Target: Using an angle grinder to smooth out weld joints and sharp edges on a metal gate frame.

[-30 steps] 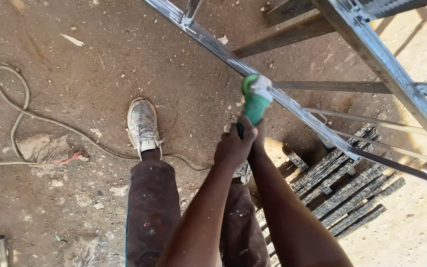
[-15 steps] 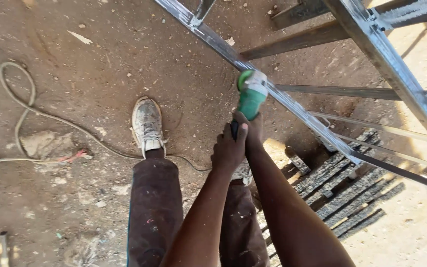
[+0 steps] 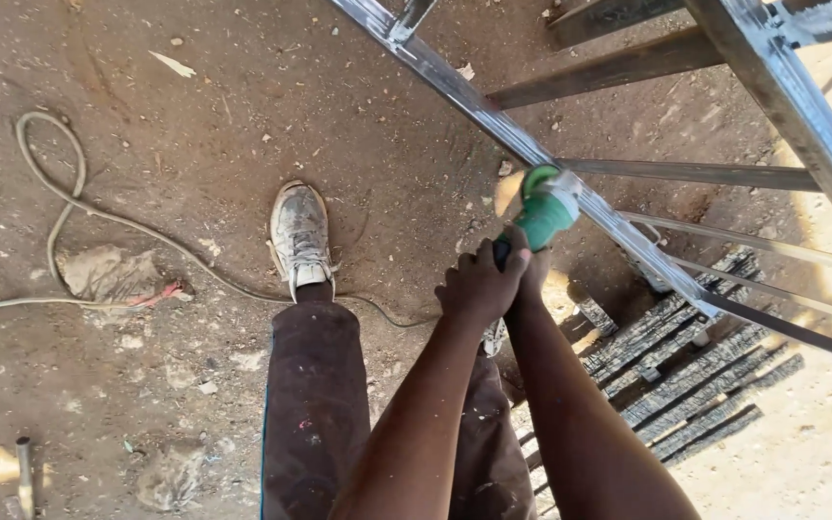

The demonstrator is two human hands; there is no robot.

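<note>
Grinder: green angle grinder point(image 3: 543, 214), held out in front of the person, its head against the long slanted metal bar point(image 3: 493, 116) of a steel frame point(image 3: 782, 87).
Disc: a pale blur at the grinder's left side, just beside the bar; whether it touches the metal cannot be told.
Left hand point(image 3: 479, 286): fingers wrapped tight around the dark rear handle of the grinder.
Right hand point(image 3: 534, 273): mostly hidden behind the left one, closed on the same tool just ahead of it, close under the green body.
Frame: silvery bars run from top centre down to the right edge, with thinner cross rods joining them.
Ground: brown dirt floor point(image 3: 243, 96) scattered with pebbles and scraps.
Foot: a dusty white shoe point(image 3: 299, 234) planted on the dirt, left of the hands, dark stained trousers point(image 3: 315, 404) above it.
Cable: a grey cord point(image 3: 60, 207) loops over the dirt at left.
Stack: dark ribbed bars point(image 3: 686, 366) lie bundled on the ground beneath the frame, right of the arms.
</note>
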